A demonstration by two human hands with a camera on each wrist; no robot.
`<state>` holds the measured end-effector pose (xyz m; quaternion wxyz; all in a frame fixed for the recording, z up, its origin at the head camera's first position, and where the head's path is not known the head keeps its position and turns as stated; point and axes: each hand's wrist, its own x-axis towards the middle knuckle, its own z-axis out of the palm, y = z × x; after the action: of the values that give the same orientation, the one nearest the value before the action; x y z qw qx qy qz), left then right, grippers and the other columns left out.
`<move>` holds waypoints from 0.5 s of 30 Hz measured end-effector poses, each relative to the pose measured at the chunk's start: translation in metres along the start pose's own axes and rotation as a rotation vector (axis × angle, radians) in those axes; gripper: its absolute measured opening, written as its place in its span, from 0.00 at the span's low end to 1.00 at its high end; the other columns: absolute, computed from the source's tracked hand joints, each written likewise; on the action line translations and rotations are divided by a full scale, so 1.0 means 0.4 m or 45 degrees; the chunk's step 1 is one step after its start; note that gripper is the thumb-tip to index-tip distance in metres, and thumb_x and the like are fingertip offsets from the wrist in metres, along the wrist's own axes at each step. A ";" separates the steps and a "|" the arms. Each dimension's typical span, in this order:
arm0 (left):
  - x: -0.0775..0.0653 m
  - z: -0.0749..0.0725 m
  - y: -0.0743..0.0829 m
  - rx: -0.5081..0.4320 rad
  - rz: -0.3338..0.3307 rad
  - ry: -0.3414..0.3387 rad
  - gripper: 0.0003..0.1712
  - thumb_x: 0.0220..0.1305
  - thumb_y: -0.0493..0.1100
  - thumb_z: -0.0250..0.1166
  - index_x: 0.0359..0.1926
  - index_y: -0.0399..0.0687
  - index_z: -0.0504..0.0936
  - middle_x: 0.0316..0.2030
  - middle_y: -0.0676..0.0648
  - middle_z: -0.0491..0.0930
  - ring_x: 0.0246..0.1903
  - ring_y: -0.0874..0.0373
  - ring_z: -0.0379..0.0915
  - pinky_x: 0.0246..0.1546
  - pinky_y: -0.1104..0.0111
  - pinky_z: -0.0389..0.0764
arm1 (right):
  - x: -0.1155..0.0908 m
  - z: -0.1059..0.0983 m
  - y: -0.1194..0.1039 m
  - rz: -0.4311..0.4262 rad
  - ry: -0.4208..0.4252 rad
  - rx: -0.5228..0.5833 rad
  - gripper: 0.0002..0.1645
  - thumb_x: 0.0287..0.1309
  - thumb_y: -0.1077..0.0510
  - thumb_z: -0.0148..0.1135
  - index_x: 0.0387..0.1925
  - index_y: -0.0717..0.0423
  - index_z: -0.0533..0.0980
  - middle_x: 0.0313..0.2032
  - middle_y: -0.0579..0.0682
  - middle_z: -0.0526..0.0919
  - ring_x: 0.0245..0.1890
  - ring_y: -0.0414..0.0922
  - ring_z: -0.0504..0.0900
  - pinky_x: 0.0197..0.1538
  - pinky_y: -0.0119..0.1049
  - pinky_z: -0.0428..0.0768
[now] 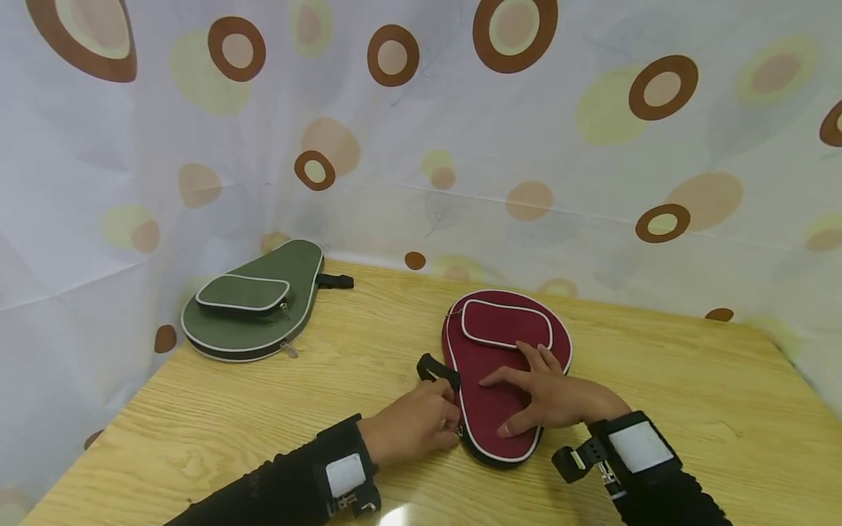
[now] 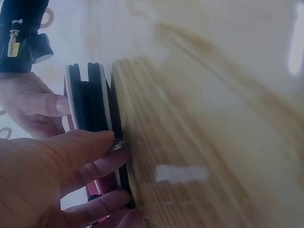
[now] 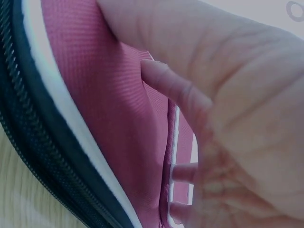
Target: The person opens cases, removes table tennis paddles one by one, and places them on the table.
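A dark red table tennis paddle case (image 1: 483, 351) with white piping and a small front pocket (image 1: 503, 324) lies on the wooden table, its narrow end toward me. My left hand (image 1: 416, 424) is at its left edge, thumb and forefinger pinching a metal zipper pull (image 2: 118, 144). The black zipper band (image 2: 90, 107) runs along the case's side in the left wrist view. Just above that hand, a black strap loop (image 1: 429, 365) sticks out from the case. My right hand (image 1: 555, 398) rests on the case's top with fingers spread, fingertips touching the red fabric (image 3: 109, 104).
A green paddle case (image 1: 299, 267) of the same shape, with its own pocket and black strap (image 1: 335, 281), lies at the back left of the table (image 1: 368, 329). Behind the table hangs a white curtain (image 1: 421, 131) with brown and green circles.
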<state>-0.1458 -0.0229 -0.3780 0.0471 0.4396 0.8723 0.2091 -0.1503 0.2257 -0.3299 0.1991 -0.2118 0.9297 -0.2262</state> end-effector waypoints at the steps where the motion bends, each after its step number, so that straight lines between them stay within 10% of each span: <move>1: 0.004 0.000 0.002 0.000 -0.001 0.001 0.16 0.64 0.42 0.70 0.21 0.53 0.76 0.41 0.52 0.74 0.41 0.63 0.68 0.45 0.74 0.71 | -0.002 -0.002 0.003 -0.003 0.003 -0.002 0.36 0.49 0.42 0.77 0.61 0.41 0.76 0.74 0.73 0.40 0.70 0.81 0.34 0.57 0.84 0.51; 15: 0.016 0.006 0.015 -0.043 -0.064 -0.026 0.12 0.65 0.44 0.69 0.26 0.52 0.78 0.39 0.55 0.71 0.37 0.66 0.67 0.38 0.77 0.70 | -0.011 0.006 0.031 -0.060 0.151 0.030 0.36 0.52 0.43 0.75 0.62 0.48 0.76 0.72 0.76 0.46 0.70 0.81 0.38 0.59 0.82 0.50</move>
<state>-0.1443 -0.0139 -0.3771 0.0687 0.4188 0.8789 0.2179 -0.1492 0.2370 -0.3367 0.1409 -0.2175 0.9318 -0.2540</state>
